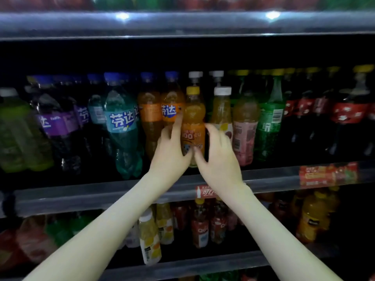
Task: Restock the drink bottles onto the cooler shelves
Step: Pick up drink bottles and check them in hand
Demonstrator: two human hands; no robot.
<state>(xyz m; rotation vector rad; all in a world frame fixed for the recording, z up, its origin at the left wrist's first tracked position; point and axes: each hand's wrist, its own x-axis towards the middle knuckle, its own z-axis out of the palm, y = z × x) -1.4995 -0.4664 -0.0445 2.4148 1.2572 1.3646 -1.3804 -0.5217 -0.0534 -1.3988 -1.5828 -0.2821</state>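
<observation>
Left hand (pixel 170 151): fingers (pixel 177 122) pinch the bottle, index straight up its 9 o'clock side, thumb curled on the lower front.
Right hand (pixel 220 159): fingers (pixel 212 129) curled round its 3 o'clock side, thumb low on the front.
Orange drink bottle (pixel 192 126): yellow-capped, upright, front row.
Middle shelf (pixel 101 191): carries it.
Neighbours: orange Fanta bottle (pixel 170 102) touching at 9 o'clock; white-capped juice bottle (pixel 222 106) just beside at 3 o'clock.

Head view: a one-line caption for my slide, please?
Left hand and right hand hold a yellow-capped orange drink bottle on the cooler shelf beside Fanta bottles.
</observation>
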